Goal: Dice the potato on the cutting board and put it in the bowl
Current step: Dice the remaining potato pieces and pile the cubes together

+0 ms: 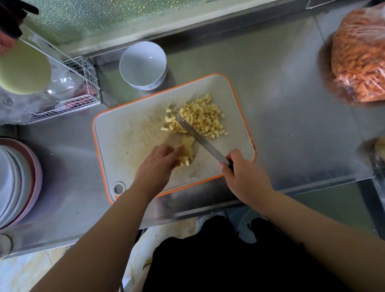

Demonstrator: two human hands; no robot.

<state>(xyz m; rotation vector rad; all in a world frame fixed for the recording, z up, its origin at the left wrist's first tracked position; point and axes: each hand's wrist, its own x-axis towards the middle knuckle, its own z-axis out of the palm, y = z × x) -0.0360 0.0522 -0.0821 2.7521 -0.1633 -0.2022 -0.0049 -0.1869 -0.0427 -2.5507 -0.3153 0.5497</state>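
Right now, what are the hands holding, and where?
The right hand grips the knife by its handle. The left hand holds the uncut potato strips at their near end.

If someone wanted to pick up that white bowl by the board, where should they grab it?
Probably by the rim of the white bowl, coming from above on the side facing the cutting board. It stands upright and empty, mouth open upward, so fingers can hook over the edge; a wall crowds its far side.

Two bare forearms — no sleeves, no rings on either hand — above a black garment (232,270).
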